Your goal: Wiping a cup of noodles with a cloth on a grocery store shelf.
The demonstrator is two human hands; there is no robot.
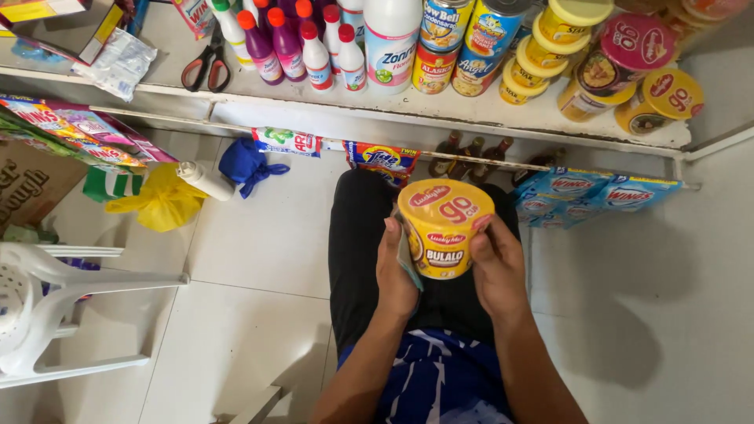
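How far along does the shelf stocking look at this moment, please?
Done: several noodle cups already sit stacked at the shelf's right end, beside cans and bottles. In hand: the left hand and right hand hold one yellow cup below the shelf. Left: that cup is not yet shelved.

— Where does the one view sit?
— On the person's head, looking steeply down the body to the white tiled floor [259, 235].
— And how near?
— Close: both forearms fill the lower middle, while the white shelf [471, 110] of bottles and tins runs along the top edge, just ahead
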